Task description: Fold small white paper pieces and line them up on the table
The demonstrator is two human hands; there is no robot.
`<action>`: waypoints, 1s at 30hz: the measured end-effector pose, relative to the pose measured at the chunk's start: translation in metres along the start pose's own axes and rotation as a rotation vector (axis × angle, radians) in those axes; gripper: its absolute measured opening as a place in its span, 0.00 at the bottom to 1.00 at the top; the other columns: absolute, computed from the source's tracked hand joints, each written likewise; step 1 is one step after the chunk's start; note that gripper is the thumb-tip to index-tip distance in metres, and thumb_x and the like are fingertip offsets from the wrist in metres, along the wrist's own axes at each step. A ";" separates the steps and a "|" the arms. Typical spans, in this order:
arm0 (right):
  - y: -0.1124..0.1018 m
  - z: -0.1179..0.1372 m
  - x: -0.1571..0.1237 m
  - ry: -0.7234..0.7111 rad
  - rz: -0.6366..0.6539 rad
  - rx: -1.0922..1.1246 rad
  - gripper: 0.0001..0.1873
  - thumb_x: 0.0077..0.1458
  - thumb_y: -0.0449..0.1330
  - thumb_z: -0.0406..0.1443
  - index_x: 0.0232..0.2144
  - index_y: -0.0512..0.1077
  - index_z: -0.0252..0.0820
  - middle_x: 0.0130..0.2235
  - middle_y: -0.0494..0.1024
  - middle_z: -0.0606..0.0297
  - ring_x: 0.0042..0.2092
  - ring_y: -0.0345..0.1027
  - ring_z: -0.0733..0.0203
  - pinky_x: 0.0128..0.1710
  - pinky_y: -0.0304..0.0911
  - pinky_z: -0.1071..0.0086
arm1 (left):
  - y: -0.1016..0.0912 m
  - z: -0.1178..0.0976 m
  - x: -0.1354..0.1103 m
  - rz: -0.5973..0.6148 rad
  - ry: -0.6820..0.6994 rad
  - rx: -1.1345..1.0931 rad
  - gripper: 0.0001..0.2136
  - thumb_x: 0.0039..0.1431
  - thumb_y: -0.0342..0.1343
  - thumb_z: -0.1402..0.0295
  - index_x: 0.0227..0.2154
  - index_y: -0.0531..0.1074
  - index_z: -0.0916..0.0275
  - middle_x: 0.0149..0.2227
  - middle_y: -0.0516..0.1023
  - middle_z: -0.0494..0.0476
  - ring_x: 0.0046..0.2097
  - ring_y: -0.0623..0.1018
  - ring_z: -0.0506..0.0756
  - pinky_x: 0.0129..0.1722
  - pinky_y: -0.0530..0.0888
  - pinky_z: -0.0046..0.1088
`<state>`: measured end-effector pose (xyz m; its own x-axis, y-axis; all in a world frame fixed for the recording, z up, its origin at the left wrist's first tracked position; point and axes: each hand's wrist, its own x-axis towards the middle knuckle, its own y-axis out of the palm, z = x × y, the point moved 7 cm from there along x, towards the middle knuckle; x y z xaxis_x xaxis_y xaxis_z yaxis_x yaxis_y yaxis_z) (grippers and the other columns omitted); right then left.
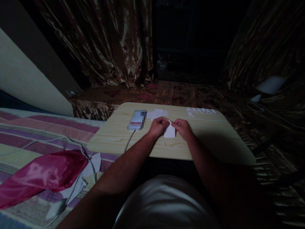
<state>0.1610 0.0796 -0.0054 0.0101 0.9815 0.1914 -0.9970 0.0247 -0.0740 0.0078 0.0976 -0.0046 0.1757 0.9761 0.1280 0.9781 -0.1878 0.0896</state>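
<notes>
1. The person holds one white paper piece over the near-middle part of the wooden tabletop. Its upper end is between the two hands, and its lower edge points toward the person.
2. The left hand pinches the upper left side of this paper with thumb and fingers. The right hand pinches the upper right side in the same manner.
3. At the far right of the tabletop, a row of small shaped papers is standing or lying, with one more small paper in front of it. These I judge as finished.
4. The piece in the hands seems only partly shaped; the exact folds are too dark to tell.
5. Flat white sheets lie beyond the left hand, beside the blurred phone. They look not yet worked, so probably some work is left.
</notes>
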 end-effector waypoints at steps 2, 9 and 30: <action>0.001 -0.001 0.000 -0.006 0.009 -0.041 0.12 0.44 0.66 0.43 0.23 0.71 0.41 0.21 0.72 0.69 0.23 0.64 0.65 0.23 0.58 0.72 | 0.002 0.000 -0.001 0.018 -0.002 -0.036 0.14 0.41 0.66 0.65 0.33 0.78 0.66 0.25 0.76 0.53 0.24 0.70 0.48 0.25 0.64 0.24; 0.005 0.001 -0.001 -0.044 0.041 -0.073 0.12 0.46 0.64 0.44 0.26 0.71 0.41 0.24 0.75 0.68 0.25 0.66 0.64 0.25 0.60 0.71 | -0.007 0.000 0.001 -0.113 0.003 -0.221 0.15 0.39 0.67 0.68 0.34 0.78 0.66 0.25 0.77 0.53 0.25 0.72 0.49 0.27 0.67 0.25; -0.014 0.000 -0.001 0.015 -0.212 0.042 0.13 0.44 0.65 0.45 0.25 0.69 0.43 0.20 0.73 0.70 0.20 0.62 0.66 0.21 0.56 0.72 | -0.003 -0.005 -0.001 -0.064 0.037 -0.005 0.14 0.39 0.64 0.69 0.34 0.77 0.65 0.24 0.74 0.50 0.25 0.70 0.49 0.28 0.66 0.24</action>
<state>0.1750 0.0786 -0.0049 0.2207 0.9578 0.1839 -0.9747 0.2232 0.0074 0.0041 0.0967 -0.0002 0.1089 0.9814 0.1582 0.9866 -0.1262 0.1039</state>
